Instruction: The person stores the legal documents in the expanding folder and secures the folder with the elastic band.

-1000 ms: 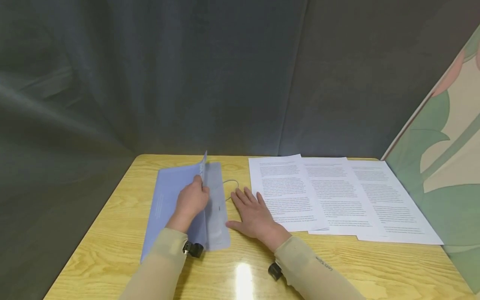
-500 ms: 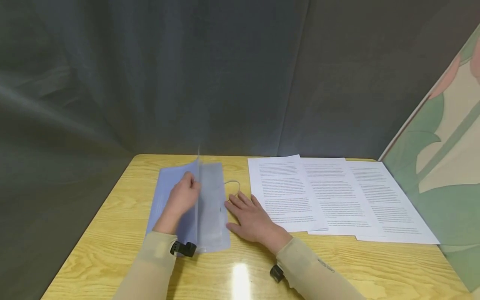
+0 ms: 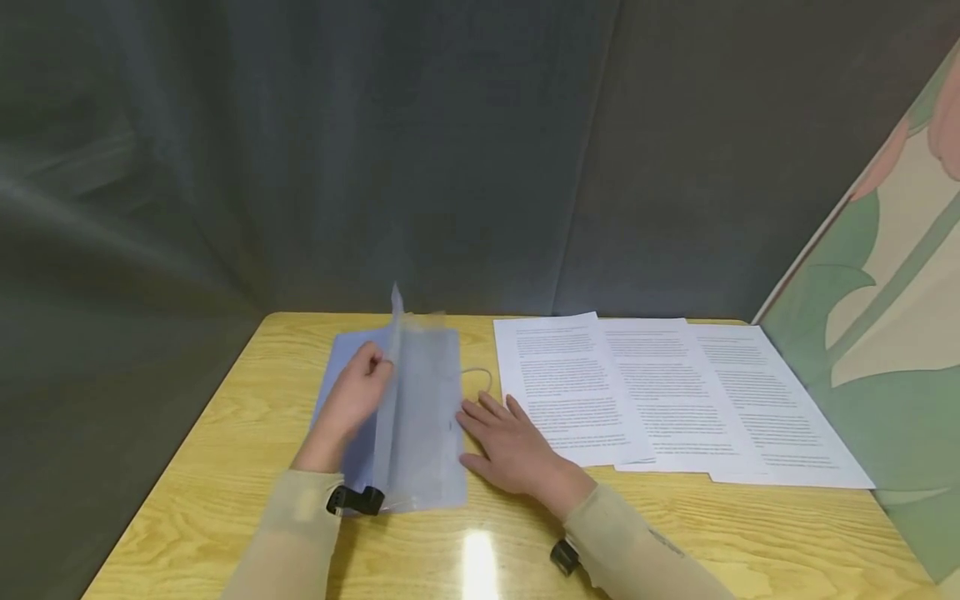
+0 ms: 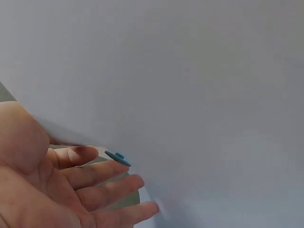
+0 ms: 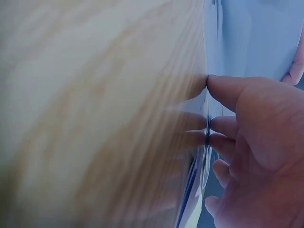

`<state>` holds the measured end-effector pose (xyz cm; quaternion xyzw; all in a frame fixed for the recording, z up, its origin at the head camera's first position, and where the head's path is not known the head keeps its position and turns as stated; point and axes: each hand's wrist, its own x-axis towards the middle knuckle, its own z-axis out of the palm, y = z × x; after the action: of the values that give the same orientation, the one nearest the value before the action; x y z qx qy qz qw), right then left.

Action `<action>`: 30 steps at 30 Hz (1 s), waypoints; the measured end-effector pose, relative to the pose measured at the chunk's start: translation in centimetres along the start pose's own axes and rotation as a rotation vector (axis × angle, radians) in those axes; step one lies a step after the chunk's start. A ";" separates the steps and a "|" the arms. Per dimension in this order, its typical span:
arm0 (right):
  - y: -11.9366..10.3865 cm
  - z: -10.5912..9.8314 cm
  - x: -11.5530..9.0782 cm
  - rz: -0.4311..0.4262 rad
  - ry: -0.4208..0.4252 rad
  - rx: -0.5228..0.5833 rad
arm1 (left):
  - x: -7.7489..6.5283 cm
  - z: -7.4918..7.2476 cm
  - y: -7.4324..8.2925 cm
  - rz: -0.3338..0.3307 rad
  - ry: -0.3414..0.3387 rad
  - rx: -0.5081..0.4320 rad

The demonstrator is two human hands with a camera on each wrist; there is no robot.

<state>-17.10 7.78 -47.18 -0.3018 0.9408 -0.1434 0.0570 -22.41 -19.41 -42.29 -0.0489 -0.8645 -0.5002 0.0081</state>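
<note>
A translucent blue plastic document folder (image 3: 431, 417) lies on the table in the head view, one panel raised nearly upright. My left hand (image 3: 352, 400) pinches the edge of that raised panel (image 3: 387, 417). In the left wrist view the pale panel fills most of the frame, and a small teal button (image 4: 118, 158) sits near my fingertips (image 4: 134, 183). At the folder's right edge my right hand (image 3: 513, 446) rests with its fingers spread, the tips touching the folder or the table just beside it. A thin string (image 3: 486, 372) loops out from that edge.
Several overlapping printed sheets (image 3: 570, 387) lie to the right of my right hand on the wooden table (image 3: 217, 450). A dark curtain (image 3: 450, 167) hangs behind the table, and a floral cloth (image 3: 900, 333) borders it on the right.
My left hand has drawn leftward with the raised panel, showing more of the folder's inner side. The folder's left edge has moved right. My right hand has shifted only slightly.
</note>
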 end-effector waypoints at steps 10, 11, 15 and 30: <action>0.8 0.6 -0.7 0.010 0.032 -0.026 | 0.0 -0.7 0.6 -0.017 0.015 -0.177; 0.8 0.6 -0.8 0.009 0.034 -0.027 | 0.1 -0.7 0.6 -0.016 0.017 -0.183; 0.7 0.0 -1.0 0.016 0.021 -0.015 | 0.3 -0.8 0.5 -0.015 0.012 -0.206; 0.8 -0.3 -1.3 0.029 0.009 -0.022 | 0.7 -1.3 0.0 0.003 -0.011 -0.289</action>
<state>-16.58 9.23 -47.14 -0.2879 0.9469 -0.1334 0.0517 -23.19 -20.44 -41.59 -0.0537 -0.7833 -0.6193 -0.0032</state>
